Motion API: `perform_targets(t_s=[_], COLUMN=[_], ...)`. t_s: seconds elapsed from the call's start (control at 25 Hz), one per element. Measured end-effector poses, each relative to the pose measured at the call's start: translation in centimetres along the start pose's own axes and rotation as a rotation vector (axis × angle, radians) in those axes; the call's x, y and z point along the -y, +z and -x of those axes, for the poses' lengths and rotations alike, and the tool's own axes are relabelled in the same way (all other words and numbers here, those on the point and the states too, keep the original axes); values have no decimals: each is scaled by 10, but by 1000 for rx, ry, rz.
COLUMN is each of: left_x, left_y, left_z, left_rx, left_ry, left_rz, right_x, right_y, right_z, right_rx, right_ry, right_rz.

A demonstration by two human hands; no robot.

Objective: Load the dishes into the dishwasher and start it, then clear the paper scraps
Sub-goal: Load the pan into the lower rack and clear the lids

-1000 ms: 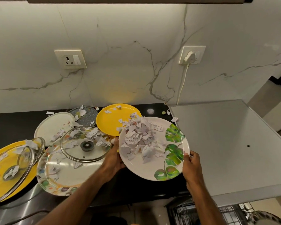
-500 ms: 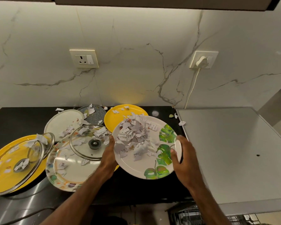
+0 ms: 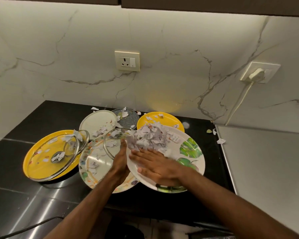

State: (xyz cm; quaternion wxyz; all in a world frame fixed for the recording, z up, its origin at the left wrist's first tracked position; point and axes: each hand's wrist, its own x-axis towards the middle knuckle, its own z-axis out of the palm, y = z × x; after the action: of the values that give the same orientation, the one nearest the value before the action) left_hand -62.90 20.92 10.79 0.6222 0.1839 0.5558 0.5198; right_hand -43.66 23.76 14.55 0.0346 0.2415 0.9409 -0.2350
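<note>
**Right hand flat on the scrap-heaped leaf plate**

A veined marble wall (image 3: 162, 66) rises behind a black worktop (image 3: 24, 187), and a grey flat surface (image 3: 266, 161) adjoins the worktop on the right. At the left lies a large yellow plate (image 3: 27, 161) with a glass lid (image 3: 41, 169) resting on it. Right of centre is the leaf plate (image 3: 192, 149), its near-left part overlapping a floral plate (image 3: 91, 176) that carries a second glass lid (image 3: 109, 149). Farther back sit a white plate (image 3: 97, 120), a grey plate (image 3: 128, 119) and a small yellow plate (image 3: 164, 120).

The left hand (image 3: 120, 159) grips the leaf plate's left rim; its fingers are hidden beneath. The right hand (image 3: 155, 163) lies flat on the plate, fingers (image 3: 136, 155) straight and spread, their tips touching the heap of paper scraps (image 3: 150, 137) on the plate's far-left part. Loose scraps (image 3: 220, 141) dot the other dishes and the worktop.
</note>
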Motion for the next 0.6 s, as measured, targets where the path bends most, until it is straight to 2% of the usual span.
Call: perform_targets(t_s=[0.2, 0.32, 0.48, 0.56, 0.6], left_x=[-7, -9, -15, -17, -18], left_y=[-37, -57, -76, -79, -80], left_z=[6, 8, 6, 4, 4], left_rx=[-64, -112, -189, -181, -176], left_ry=[99, 135, 173, 172, 173], left_rz=[42, 97, 115, 115, 117], right_x=[-42, -67, -59, -41, -32], right_y=[-17, -38, -56, -47, -38], right_z=[-103, -133, -134, -125, -121], right_rx=[-18, -30, -182, -82, 2], right_ry=[59, 131, 90, 38, 3], right_rz=[41, 71, -160, -226, -177])
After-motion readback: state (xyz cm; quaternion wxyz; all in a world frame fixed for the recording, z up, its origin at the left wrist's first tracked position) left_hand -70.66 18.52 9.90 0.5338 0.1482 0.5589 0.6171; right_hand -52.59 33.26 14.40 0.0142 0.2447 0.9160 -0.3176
